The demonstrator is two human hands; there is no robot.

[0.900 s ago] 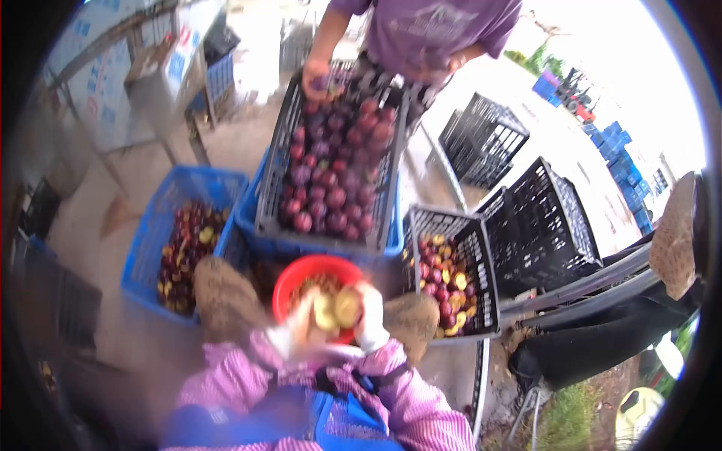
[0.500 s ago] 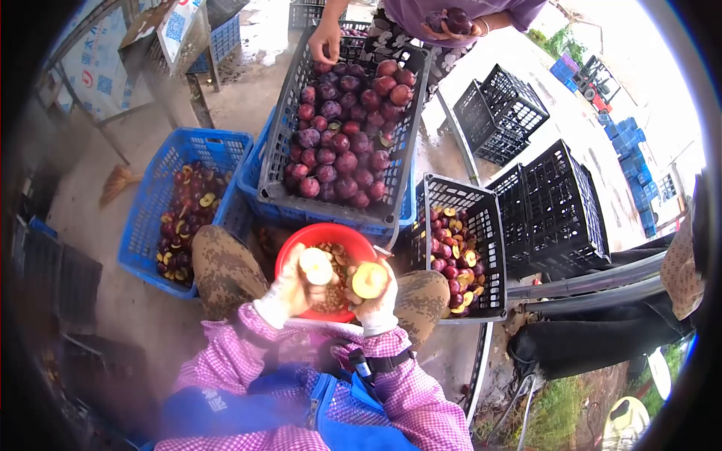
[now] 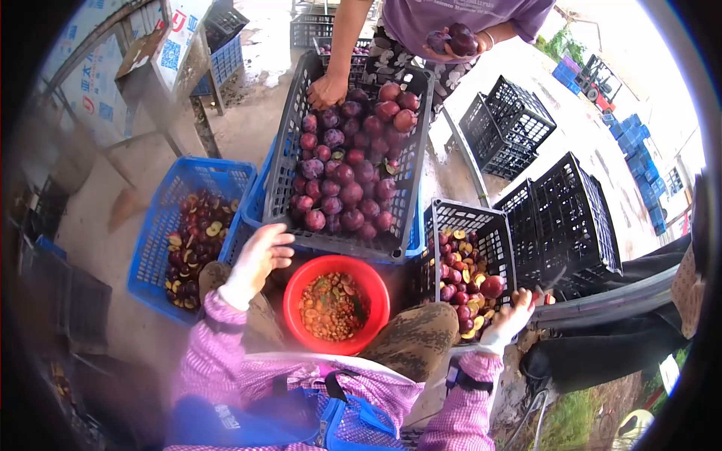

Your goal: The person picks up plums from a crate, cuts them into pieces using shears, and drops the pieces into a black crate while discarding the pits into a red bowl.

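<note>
My left hand (image 3: 259, 259) is open, fingers spread, near the front left corner of a black crate (image 3: 331, 239) full of whole dark red plums (image 3: 342, 173). It holds nothing. Over the right edge of another black crate (image 3: 505, 252) is my right hand (image 3: 511, 322), closed round a small knife (image 3: 551, 293) whose blade points up and outward. Halved plums (image 3: 470, 297) with yellow flesh lie in that crate, and a whole-looking plum (image 3: 492, 286) is on top near my hand. Between my knees stands a red basin (image 3: 381, 301) with plum stones (image 3: 331, 308) in it.
A blue crate (image 3: 147, 278) of cut plums stands at left. Opposite, a person's hand (image 3: 328, 92) reaches into the plum crate; their other hand (image 3: 459, 52) holds plums. Stacked black crates (image 3: 560, 218) stand at right, beside a metal rail (image 3: 602, 297).
The two plum halves have left my hands. My left hand has moved left and opened; my right hand has swung right over the crate of halves. The other person's hand has reached further in.
</note>
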